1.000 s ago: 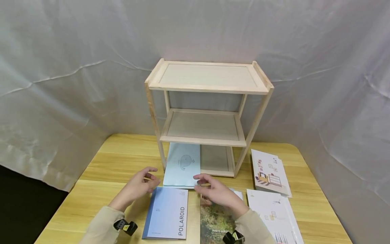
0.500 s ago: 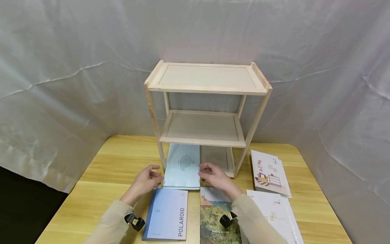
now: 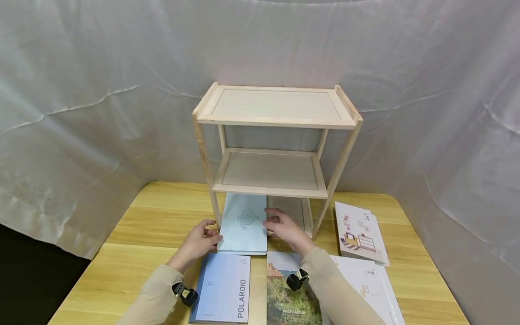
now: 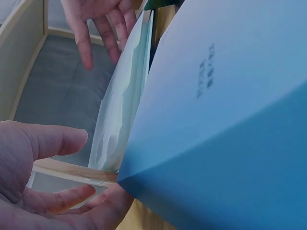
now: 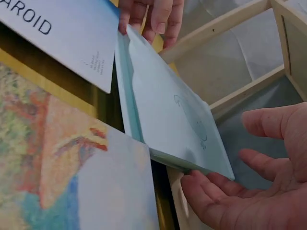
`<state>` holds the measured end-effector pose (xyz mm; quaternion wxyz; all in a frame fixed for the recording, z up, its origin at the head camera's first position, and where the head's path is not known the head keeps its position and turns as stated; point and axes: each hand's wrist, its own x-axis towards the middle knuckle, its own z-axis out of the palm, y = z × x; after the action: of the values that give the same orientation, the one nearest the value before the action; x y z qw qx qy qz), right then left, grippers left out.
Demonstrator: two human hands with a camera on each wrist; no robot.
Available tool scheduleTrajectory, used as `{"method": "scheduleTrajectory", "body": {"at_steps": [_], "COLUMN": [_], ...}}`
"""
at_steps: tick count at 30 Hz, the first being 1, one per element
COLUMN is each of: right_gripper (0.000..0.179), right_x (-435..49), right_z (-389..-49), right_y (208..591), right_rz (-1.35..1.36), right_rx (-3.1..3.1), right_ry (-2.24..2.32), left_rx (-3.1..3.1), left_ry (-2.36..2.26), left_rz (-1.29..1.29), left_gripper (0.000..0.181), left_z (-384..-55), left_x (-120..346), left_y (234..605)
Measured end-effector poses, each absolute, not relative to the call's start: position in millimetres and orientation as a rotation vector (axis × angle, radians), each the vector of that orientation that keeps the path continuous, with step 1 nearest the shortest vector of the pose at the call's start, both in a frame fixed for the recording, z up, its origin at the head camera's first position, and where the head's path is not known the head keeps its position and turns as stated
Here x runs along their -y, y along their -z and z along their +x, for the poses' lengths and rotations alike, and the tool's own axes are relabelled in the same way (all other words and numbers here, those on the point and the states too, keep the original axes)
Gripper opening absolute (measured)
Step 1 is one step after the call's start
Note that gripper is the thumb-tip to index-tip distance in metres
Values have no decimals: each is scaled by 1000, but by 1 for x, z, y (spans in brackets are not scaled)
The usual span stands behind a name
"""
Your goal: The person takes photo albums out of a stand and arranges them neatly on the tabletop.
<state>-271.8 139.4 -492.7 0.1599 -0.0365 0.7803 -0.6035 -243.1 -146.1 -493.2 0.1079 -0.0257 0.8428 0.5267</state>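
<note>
A light blue book with a whale drawing [image 3: 243, 225] lies partly on the bottom shelf, its near end sticking out at the front. My left hand [image 3: 199, 243] is at its front left corner, fingertips right at the edge. Along the right edge is my right hand [image 3: 286, 228]; in the right wrist view, the lower fingers [image 5: 201, 184] meet the book's side while the thumb stands well apart from it. Both hands have relaxed fingers and grip nothing. Closest to me lie a blue POLAROID album [image 3: 223, 289] and a green PHOTO ALBUM [image 3: 288, 293], partly under my right sleeve.
A pale wooden three-tier shelf [image 3: 270, 189] stands on the yellow wooden table [image 3: 154, 216]. On the right lie a stack of white illustrated books [image 3: 361, 230] and more white books [image 3: 373, 289]. Grey cloth [image 3: 101, 113] hangs behind.
Both hands have moved in to the sides of the whale book; the right hand has shifted forward, uncovering more of the green album. The book looks nearly unmoved.
</note>
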Motion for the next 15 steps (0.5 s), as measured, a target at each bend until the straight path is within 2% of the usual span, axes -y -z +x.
{"method": "scheduleTrajectory", "body": {"at_steps": [15], "right_gripper": [64], "right_x": [-141], "right_z": [-289], "right_y": [499], "right_rz": [14], "right_rx": [-2090], "right_ry": [1825], "left_rx": [-2478], "left_ry": [-1566], "left_rz": [-90], "left_gripper": [53], "left_z": [-248], "left_x": [142], "left_y": [496]}}
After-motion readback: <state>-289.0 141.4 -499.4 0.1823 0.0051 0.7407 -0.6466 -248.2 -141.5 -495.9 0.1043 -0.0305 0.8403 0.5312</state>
